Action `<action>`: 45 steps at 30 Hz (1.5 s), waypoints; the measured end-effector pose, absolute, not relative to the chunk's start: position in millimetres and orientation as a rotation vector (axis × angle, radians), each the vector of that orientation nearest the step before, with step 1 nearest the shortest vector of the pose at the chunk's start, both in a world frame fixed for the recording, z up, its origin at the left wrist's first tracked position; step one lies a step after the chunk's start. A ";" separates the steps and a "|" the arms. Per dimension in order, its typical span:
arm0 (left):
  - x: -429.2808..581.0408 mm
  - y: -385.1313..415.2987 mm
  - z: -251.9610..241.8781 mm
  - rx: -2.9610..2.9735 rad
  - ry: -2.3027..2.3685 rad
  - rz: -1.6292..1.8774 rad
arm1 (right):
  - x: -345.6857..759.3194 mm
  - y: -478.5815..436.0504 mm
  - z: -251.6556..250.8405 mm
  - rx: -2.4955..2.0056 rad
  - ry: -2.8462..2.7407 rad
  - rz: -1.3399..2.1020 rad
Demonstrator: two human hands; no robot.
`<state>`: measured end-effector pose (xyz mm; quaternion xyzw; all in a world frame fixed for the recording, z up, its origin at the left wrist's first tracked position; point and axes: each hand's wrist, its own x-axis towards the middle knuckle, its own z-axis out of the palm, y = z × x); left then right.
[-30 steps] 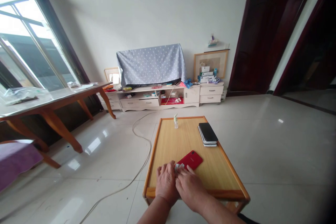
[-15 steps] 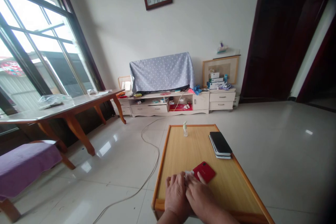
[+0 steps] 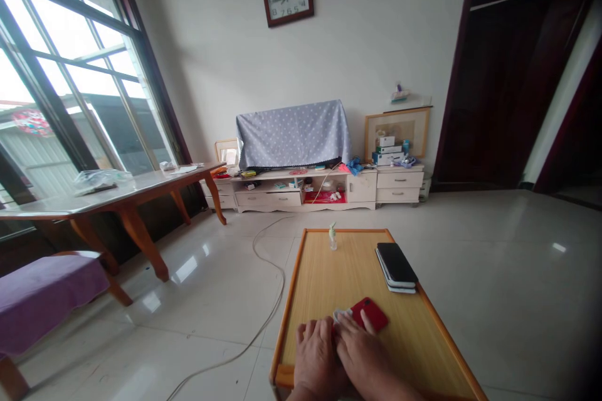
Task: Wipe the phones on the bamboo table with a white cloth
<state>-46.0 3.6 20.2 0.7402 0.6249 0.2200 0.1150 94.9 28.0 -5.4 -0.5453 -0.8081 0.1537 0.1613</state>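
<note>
Head view: flat red rectangular smartphone (image 3: 375,315) on yellow wood-grain worktop (image 3: 343,272), near end hidden. Left hand (image 3: 314,351): fingers bent, grip impossible to tell. Right hand (image 3: 361,346): laid flat, thumb spread, over crumpled white wipe (image 3: 339,312) touching smartphone. Small clear pump bottle (image 3: 333,241) upright near worktop's far edge.

Materials and surface finishes before me, from matt to gloss.
The red rectangular phone (image 3: 375,315) has a smooth back with a slight sheen; the crumpled white wad (image 3: 342,313) looks soft and matt, tissue or cloth, I cannot tell which. My low yellow-brown rectangular table (image 3: 333,282) shows smooth wood grain. The small clear bottle with a pale-green pump (image 3: 333,240) looks plastic; the black oblong book-like cover (image 3: 397,263), matt; the pale tiled floor (image 3: 508,301), polished and reflective.
</note>
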 end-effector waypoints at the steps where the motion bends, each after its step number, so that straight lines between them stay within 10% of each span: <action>1: -46.1 3.9 20.1 2.173 1.829 0.640 | 98.1 30.9 -5.1 -1.589 -2.288 0.431; 26: -46.0 21.4 27.7 2.135 1.886 0.075 | 104.0 21.0 -13.2 -1.513 -2.348 0.585; 45: -39.8 7.9 24.9 2.241 1.904 0.346 | 132.1 24.3 10.8 -1.767 -2.112 0.362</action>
